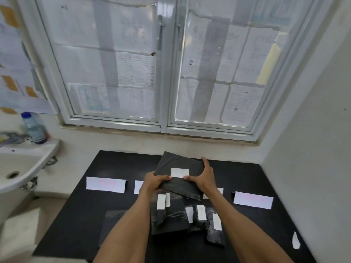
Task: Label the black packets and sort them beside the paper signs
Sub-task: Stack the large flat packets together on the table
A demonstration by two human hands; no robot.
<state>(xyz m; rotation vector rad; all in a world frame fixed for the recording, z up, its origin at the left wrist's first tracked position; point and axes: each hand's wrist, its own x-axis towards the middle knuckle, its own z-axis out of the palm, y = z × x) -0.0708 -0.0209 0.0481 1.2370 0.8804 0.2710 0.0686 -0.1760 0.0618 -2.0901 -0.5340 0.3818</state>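
Your left grip (154,182) is curled round the near left corner of a black packet (177,161), thumb on top. Your right grip (204,179) clamps the packet's right edge, fingers running up the side, thumb on the face just beside the white label (180,172). Both grips are closed on it, nothing else in either. The packet is tilted and held above the black bench (266,177), over the middle of the sign row. The fingers under the packet are hidden. I can't make out any writing on the label. The left paper sign (106,184) and right paper sign (253,200) are in full view with pink marks, too blurred to read. The second sign (138,186) is cut off by your left wrist, and the third sign (220,190) is mostly behind your right wrist. Between your forearms on the near side is a pile of labelled packets (171,219), with small packets (215,232) just beside it on the right; your arms cover parts of both. An unlabelled flat packet (114,221) lies left of the pile, partly under your left forearm. A white scrap (296,241) sits near the bench's right edge. A sink (22,168) is off to the left, with a plastic bottle (35,128) on its ledge. A window (165,73) papered with sheets is behind the bench.
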